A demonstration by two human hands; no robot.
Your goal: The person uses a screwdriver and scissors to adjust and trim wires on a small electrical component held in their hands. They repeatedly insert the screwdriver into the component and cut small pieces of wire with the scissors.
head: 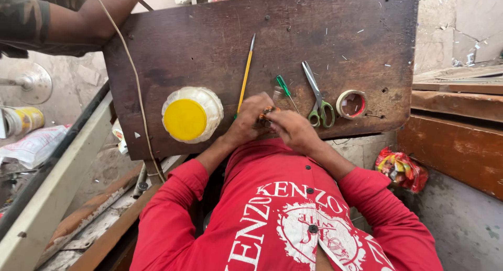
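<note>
Both my hands meet at the near edge of a dark wooden board [209, 46]. My left hand [250, 119] and my right hand [292, 128] pinch a small round part with copper-coloured winding [267, 113] between their fingertips. Most of that part is hidden by my fingers. A yellow-handled screwdriver [244, 74] lies just beyond my left hand. A green-handled screwdriver [286, 90] and green-handled scissors [317, 95] lie beyond my right hand.
A plastic jar with a yellow lid [191, 114] stands left of my hands. A tape roll [351, 104] sits at the right. Another person's arm [78, 17] rests at the board's far left corner, with a cord [133, 77] running down. A colourful bag [401, 169] lies on the floor.
</note>
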